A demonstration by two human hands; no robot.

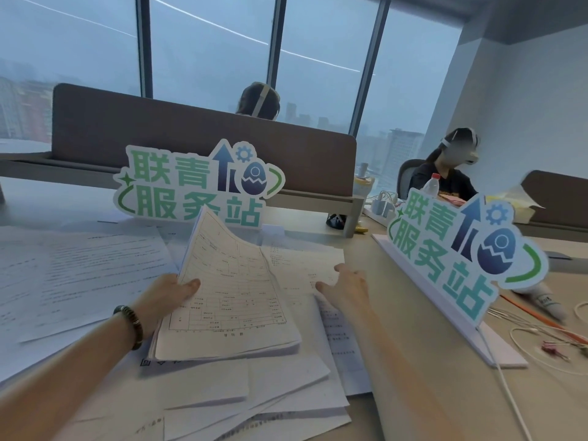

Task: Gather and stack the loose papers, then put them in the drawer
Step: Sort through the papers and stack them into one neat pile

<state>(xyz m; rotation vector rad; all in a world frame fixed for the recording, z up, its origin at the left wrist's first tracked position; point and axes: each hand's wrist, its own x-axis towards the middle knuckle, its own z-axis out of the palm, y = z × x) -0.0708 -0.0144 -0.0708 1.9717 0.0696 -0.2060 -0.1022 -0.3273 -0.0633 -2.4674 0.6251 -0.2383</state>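
Office desk (397,300) by big windows, loose papers (95,275) spread from 9 to 6 o'clock. Left hand (168,296) grips the gathered stack (229,300) at centre, thumb clamped on its left edge. Right hand (345,289) at 3 o'clock of the stack pinches a sheet (305,259); two signs (197,183) at 12 and 3.

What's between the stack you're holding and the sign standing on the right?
In the head view, the right hand on a loose sheet, then bare desk up to the right sign. The left hand grips the stack.
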